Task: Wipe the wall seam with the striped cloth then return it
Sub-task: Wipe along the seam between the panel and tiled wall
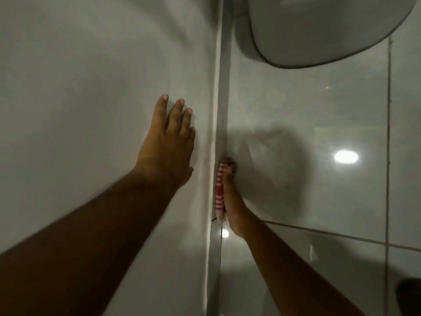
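The wall seam (222, 87) runs as a pale vertical strip down the middle of the head view, between a plain grey wall on the left and glossy tiles on the right. A red-and-white striped cloth (220, 190) is pressed flat against the seam's right side. My right hand (233, 206) is shut on the cloth, fingers pointing up along the seam. Spread flat on the plain wall left of the seam rests my left hand (169, 142), holding nothing.
A white rounded fixture with a dark rim (319, 28) fills the top right. Glossy grey tiles (307, 115) with dark grout lines reflect a lamp. A dark object (410, 295) sits at the bottom right corner.
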